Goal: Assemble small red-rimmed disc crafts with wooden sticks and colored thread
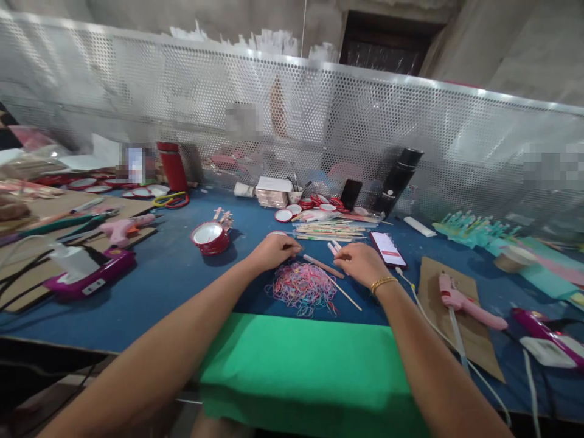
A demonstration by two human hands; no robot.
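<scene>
My left hand [275, 250] reaches to the far left of a tangled pile of coloured threads [303, 286], thumb and fingertips pinched together. Whatever is between them is too small to make out. My right hand [360, 263], with a gold bracelet at the wrist, is closed with its fingertips pinched at the right of the pile. Short pink-and-white sticks [334, 247] show at those fingertips; I cannot tell whether they are held. Between the hands, a pinkish pen-like stick [323, 266] and a thin wooden stick [347, 293] lie beside the threads.
A green cloth [301, 365] covers the near edge. Left are a red tape roll [210, 238] and a purple power strip [91, 274]. Behind lie wooden sticks [335, 231]. Right are a phone [386, 248] with a cable and a pink glue gun [469, 304] on cardboard.
</scene>
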